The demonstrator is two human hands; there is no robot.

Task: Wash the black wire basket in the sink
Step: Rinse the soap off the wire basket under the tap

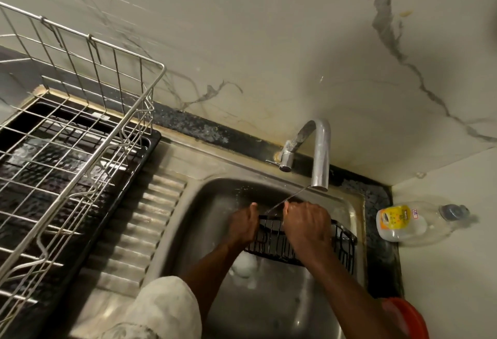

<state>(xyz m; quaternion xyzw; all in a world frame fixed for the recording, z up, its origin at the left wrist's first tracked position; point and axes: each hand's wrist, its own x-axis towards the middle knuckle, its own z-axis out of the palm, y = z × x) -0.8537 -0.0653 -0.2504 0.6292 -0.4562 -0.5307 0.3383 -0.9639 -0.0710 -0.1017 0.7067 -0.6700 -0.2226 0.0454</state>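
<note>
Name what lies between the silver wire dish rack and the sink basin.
In the head view, the ribbed steel drainboard fills the stretch between the dish rack and the sink basin.

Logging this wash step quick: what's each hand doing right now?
Left hand: grips the black wire basket at its left end.
Right hand: grips the basket's top rim.

An off-white sleeve (165,309), creased and smudged dark grey, sits in a thick roll on the left arm. Forearms are bare to the left hand (243,227) and right hand (308,227).
</note>
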